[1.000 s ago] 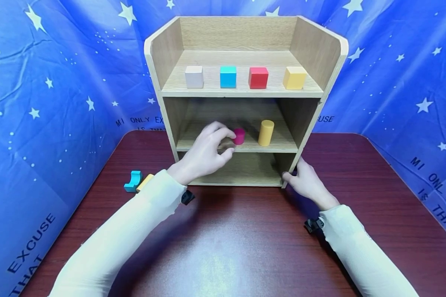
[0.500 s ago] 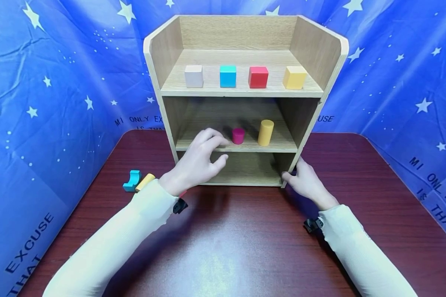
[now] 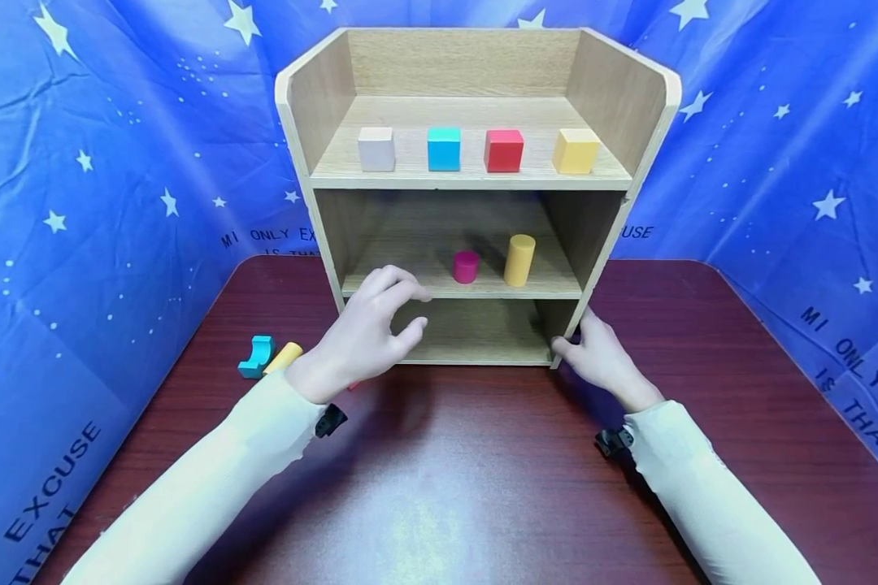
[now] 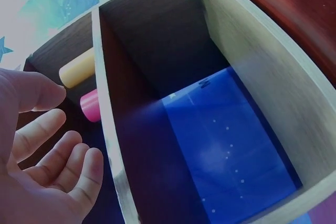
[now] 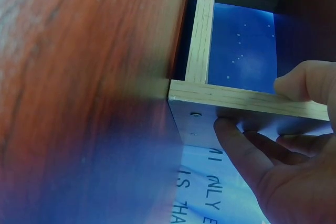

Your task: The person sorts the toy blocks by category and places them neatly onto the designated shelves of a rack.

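A wooden shelf unit (image 3: 446, 182) stands on the table. On its middle board are a short magenta cylinder (image 3: 465, 267) and a taller yellow cylinder (image 3: 519, 261), both upright and apart. My left hand (image 3: 369, 333) hovers in front of the unit's lower left, fingers loosely bent and holding nothing; the left wrist view shows that hand (image 4: 50, 150) apart from both cylinders. Low on the unit's right side, my right hand (image 3: 603, 357) grips the side panel. In the right wrist view, the thumb lies across the panel's front edge (image 5: 247, 98) and the fingers touch its outer face.
White (image 3: 376, 149), blue (image 3: 444, 149), red (image 3: 503, 151) and yellow (image 3: 575, 152) cubes line the top board. Left on the table lie a turquoise arch block (image 3: 257, 357) and a yellow piece (image 3: 284, 357). A bit of red (image 3: 354, 386) peeks from behind my left wrist.
My left hand has drawn back from beside the magenta cylinder, down and to the left, leaving the cylinder standing on the middle board. My right hand keeps its grip on the side panel.
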`<action>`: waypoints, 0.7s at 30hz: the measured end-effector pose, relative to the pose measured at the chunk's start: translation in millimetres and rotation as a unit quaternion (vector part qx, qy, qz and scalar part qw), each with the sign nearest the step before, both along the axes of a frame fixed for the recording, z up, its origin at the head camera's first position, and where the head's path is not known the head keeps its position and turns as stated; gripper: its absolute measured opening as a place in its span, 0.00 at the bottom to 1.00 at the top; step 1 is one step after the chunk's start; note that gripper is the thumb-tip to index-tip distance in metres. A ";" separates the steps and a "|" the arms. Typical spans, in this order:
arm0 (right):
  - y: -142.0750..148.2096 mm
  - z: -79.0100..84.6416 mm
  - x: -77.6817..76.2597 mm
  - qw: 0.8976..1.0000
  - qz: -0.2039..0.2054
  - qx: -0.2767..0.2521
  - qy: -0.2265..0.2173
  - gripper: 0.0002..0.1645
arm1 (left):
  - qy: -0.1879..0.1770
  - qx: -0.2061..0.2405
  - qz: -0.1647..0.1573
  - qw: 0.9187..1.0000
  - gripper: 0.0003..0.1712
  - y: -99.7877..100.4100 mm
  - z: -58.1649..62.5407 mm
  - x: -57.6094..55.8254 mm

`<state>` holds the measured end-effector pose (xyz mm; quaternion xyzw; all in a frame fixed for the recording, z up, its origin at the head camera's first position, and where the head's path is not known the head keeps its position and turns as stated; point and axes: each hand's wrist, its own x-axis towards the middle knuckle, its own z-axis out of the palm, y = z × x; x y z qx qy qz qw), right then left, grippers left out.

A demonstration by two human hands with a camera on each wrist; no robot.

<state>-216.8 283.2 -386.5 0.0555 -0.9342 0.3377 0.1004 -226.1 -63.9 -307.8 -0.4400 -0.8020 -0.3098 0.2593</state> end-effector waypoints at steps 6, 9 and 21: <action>-0.9 0.2 -0.2 1.000 0.002 0.002 0.000 0.25 | -0.009 0.000 0.011 1.000 0.14 -10.9 -7.4 2.4; -0.3 -0.8 -0.2 1.000 0.001 0.000 -0.001 0.25 | -0.010 0.002 0.012 1.000 0.13 -15.7 -11.0 3.0; 0.0 -0.2 0.9 1.000 -0.003 -0.002 -0.002 0.25 | -0.019 0.002 0.046 0.999 0.14 -40.9 -22.9 7.1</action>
